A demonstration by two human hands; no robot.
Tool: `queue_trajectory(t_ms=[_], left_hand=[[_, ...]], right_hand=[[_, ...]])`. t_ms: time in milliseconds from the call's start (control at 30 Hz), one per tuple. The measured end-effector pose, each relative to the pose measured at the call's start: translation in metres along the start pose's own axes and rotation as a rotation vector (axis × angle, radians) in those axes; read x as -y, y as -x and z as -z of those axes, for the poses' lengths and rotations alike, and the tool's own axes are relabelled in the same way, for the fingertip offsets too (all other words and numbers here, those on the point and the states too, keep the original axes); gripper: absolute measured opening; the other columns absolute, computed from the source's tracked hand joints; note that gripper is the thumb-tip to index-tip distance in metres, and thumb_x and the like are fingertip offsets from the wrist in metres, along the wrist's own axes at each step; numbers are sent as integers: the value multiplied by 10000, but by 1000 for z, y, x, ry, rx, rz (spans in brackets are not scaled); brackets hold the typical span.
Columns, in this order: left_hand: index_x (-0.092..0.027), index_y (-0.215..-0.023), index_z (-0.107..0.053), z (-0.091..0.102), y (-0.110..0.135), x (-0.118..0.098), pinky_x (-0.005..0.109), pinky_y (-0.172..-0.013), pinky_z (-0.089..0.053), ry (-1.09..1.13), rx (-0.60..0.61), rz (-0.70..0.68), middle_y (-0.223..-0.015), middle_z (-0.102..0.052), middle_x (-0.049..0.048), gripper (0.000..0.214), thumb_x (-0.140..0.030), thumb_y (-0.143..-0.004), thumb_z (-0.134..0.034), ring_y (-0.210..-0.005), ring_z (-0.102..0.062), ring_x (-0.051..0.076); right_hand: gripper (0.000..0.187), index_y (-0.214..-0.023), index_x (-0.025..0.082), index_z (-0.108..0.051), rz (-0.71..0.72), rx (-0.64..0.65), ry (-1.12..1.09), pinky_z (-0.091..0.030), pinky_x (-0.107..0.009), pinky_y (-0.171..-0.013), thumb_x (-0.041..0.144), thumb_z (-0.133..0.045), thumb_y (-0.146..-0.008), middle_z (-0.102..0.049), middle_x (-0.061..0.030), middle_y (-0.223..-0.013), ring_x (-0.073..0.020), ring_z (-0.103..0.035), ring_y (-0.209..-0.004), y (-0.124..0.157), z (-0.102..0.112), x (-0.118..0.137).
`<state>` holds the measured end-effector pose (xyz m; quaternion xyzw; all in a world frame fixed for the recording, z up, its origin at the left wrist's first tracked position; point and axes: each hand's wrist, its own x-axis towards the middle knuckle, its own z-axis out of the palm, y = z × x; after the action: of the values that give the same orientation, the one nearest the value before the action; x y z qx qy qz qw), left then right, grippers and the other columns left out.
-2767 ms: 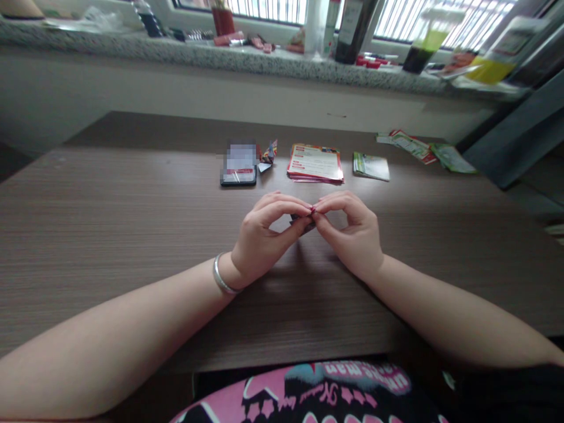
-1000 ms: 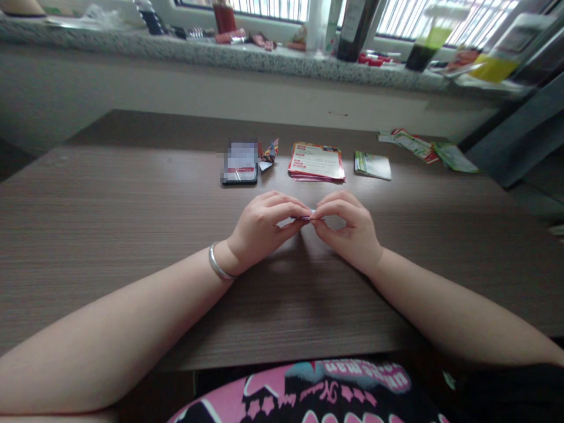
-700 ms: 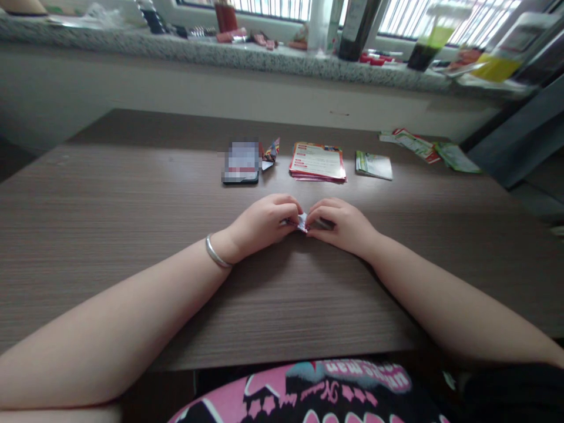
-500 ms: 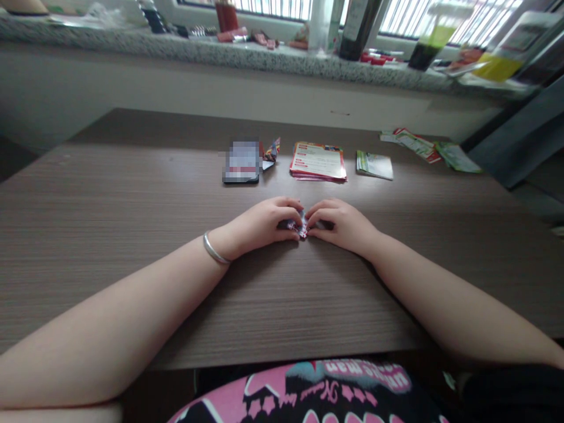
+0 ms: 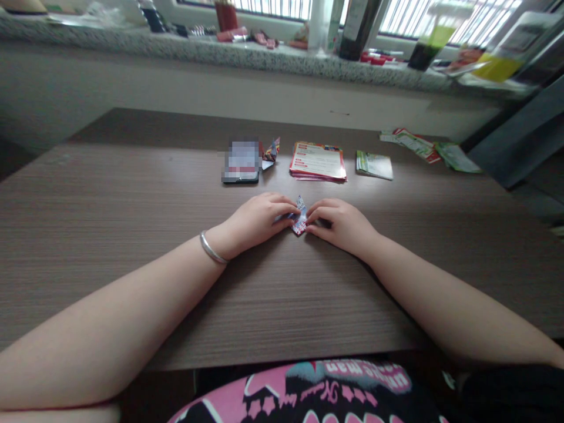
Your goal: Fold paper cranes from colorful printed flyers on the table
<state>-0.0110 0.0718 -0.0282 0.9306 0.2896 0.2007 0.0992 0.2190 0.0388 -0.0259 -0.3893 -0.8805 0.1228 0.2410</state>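
Observation:
Between my two hands is a small piece of folded origami paper, patterned in white, blue and pinkish red, with a narrow point facing away from me. My left hand, with a silver bangle at its wrist, pinches the paper's left side. From the right, my right hand has its thumb and fingertips closed on the other edge. Fingers cover parts of both sides. Beyond them on the table stands a colourful folded paper figure, beside a dark device whose screen is blurred out.
A stack of red-edged printed cards lies behind my hands, with a smaller green and white stack to its right. Loose cards spread near the far right corner. Bottles and small items line the stone windowsill.
My left hand has shifted slightly away from me and to the left. More of the folded paper now shows, including its far tip. My right hand has barely moved.

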Motion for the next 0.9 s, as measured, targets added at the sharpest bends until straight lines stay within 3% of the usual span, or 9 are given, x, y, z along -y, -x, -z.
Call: queue_trajectory(t_ms=[267,400,567,800,900], left_hand=[[-179,-1218,-625,8,-2,-23,396,-1002,-457,-162,82,120,-1211,-643,83,367,-378,-929,-516,-1131,-579,247],[-191,-1221,-625,8,-2,-23,403,-1030,-431,-164,96,125,-1261,-623,73,393,-429,-933,-501,-1179,-552,251],[-175,-1252,-603,8,-2,-24,396,-1055,-410,-175,97,135,-1282,-617,77,444,-462,-927,-503,-1202,-539,252],[-157,-1346,-520,3,2,-29,450,-1104,-362,-229,95,157,-1395,-548,95,501,-444,-936,-488,-1296,-467,286],[-179,-1396,-472,1,2,-27,495,-1121,-341,-226,106,147,-1442,-511,77,509,-443,-962,-437,-1340,-430,294]], right_hand=[[327,-1022,212,-718,-144,11,187,-474,-379,-889,482,-635,-858,-681,-80,-1035,-240,-604,-985,-4,-3,13],[263,-988,225,-731,-156,-12,148,-472,-379,-902,433,-664,-842,-698,-66,-1028,-233,-610,-983,-5,-4,9],[147,-931,248,-750,-73,-43,140,-480,-356,-897,312,-633,-868,-719,-36,-1015,-203,-627,-952,-3,-2,2],[202,-932,211,-752,120,0,213,-494,-323,-967,226,-551,-909,-736,-39,-1098,-192,-647,-1049,-1,3,15],[233,-970,190,-749,110,27,246,-499,-311,-990,199,-524,-911,-732,-58,-1129,-183,-672,-1052,-1,4,20]])
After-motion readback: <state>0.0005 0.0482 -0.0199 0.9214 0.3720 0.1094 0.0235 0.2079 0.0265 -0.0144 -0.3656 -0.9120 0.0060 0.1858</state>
